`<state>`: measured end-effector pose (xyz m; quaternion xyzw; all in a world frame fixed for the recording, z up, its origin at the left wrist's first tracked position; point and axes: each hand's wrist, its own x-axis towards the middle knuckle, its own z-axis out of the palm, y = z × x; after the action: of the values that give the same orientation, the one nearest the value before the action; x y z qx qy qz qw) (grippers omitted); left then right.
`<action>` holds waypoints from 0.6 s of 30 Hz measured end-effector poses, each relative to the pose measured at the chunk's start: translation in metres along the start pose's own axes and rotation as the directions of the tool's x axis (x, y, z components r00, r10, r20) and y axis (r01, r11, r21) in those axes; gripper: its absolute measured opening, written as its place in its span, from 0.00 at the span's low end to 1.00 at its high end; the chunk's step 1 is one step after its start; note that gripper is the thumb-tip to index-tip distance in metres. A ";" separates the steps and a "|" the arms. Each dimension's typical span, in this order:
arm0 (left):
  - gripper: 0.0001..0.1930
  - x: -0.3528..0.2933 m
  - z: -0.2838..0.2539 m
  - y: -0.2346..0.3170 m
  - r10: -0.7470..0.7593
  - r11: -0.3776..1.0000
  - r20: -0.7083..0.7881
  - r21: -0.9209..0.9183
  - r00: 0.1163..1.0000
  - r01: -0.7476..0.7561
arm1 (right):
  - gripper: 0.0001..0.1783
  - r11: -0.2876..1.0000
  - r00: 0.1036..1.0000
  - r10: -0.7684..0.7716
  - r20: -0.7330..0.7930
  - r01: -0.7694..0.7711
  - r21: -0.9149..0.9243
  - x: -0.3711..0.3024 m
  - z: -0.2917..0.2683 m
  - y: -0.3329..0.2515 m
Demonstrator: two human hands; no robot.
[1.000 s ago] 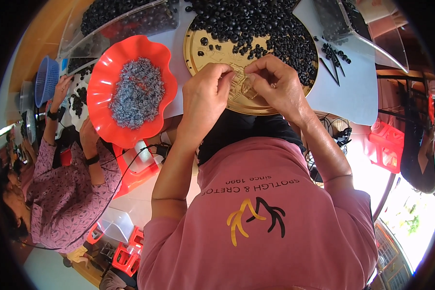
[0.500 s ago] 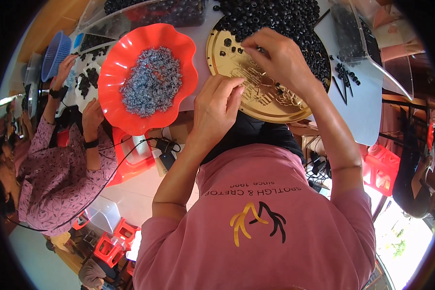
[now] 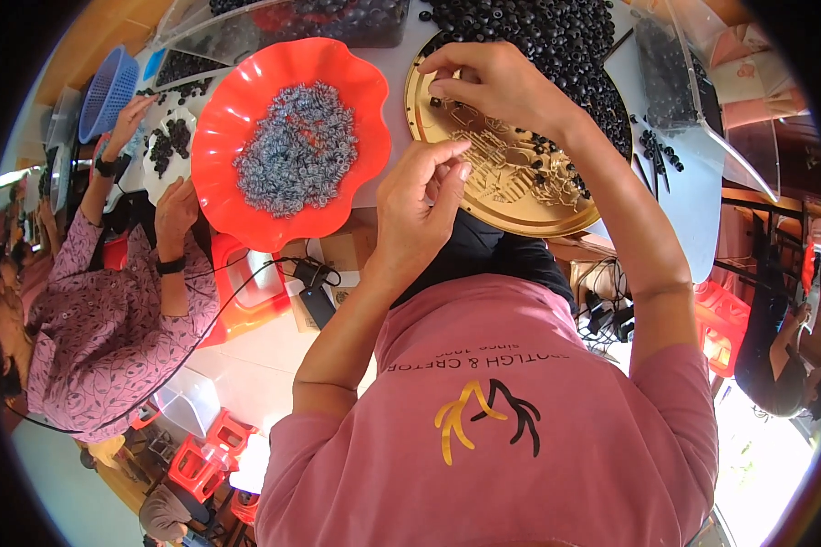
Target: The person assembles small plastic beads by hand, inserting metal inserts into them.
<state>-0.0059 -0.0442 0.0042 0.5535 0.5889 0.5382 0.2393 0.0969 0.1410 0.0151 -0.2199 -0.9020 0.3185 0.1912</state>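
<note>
My right hand [image 3: 511, 87] is over the far left part of a round gold tray [image 3: 470, 214], its thumb and forefinger apart. Beneath its curled fingers is something dark that I cannot make out. My left hand [image 3: 420, 201] is at the tray's near left edge, fingers curled and thumb near the forefinger; anything between them is too small to name. Thin gold-coloured pins [image 3: 502, 169] and a few small black pieces [image 3: 543, 146] lie on the tray. A large heap of black, bead-like pieces [image 3: 538, 32] covers the tray's far side.
Left of the tray stands a red scalloped bowl [image 3: 365, 100] of small grey metal springs [image 3: 296, 150]. Clear plastic bins [image 3: 337, 23] line the back. Thin black rods [image 3: 659, 169] lie at right. A co-worker's hands [image 3: 175, 214] are beside a white plate of black pieces at left.
My right hand has moved left and slightly up over the tray, its thumb and forefinger spreading. My left thumb and forefinger have parted slightly. The whole view has shifted a little.
</note>
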 end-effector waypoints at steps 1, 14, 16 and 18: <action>0.09 -0.001 0.002 -0.004 -0.004 1.000 -0.002 -0.002 1.000 0.004 | 0.17 0.918 0.974 0.207 0.094 -0.227 0.327 -0.008 -0.003 -0.010; 0.11 -0.018 -0.002 0.006 -0.314 0.495 0.442 -0.679 0.840 0.542 | 0.14 0.906 0.962 0.236 -0.138 -0.166 0.390 -0.126 0.002 -0.066; 0.10 -0.025 -0.004 0.008 -0.334 0.469 0.488 -0.656 0.807 0.591 | 0.15 0.969 0.983 0.064 -0.173 -0.020 0.247 -0.135 0.002 -0.073; 0.10 -0.033 -0.004 0.007 -0.314 0.484 0.549 -0.610 0.775 0.628 | 0.15 0.978 0.980 -0.012 -0.199 0.053 0.201 -0.142 0.006 -0.072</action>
<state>0.0023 -0.0769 0.0014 0.2987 0.3778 0.5331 0.6956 0.1922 0.0142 0.0287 -0.2145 -0.8446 0.3832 0.3063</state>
